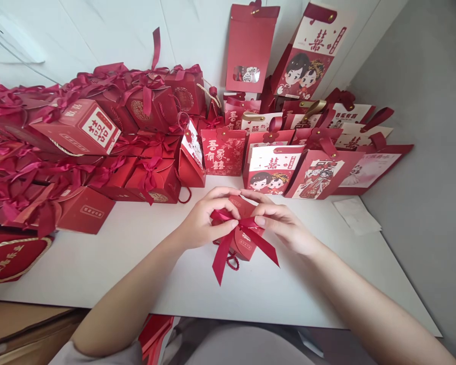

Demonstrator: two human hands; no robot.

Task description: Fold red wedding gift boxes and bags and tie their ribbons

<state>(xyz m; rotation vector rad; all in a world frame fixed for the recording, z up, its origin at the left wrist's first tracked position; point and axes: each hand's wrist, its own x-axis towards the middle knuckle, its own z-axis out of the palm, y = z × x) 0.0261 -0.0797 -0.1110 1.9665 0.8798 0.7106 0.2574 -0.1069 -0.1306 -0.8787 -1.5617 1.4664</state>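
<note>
A small red gift box (247, 252) stands on the white table in front of me, with a dark red ribbon (222, 258) tied in a bow on top. My left hand (209, 218) pinches the bow's left loop near the knot between thumb and fingers. On the other side, my right hand (285, 223) has its thumb and fingers closed on the right loop. Two ribbon tails hang forward over the box, spread apart. A twisted red cord (233, 262) shows at the box's lower front. My fingers hide part of the box's top and back.
Many red gift boxes with ribbon bows (152, 177) are stacked at the left and back left. Several printed gift boxes (272, 172) stand at the back right, by the wall. White paper (357, 215) lies near the table's (307, 299) right edge. Cardboard (19, 322) is below left.
</note>
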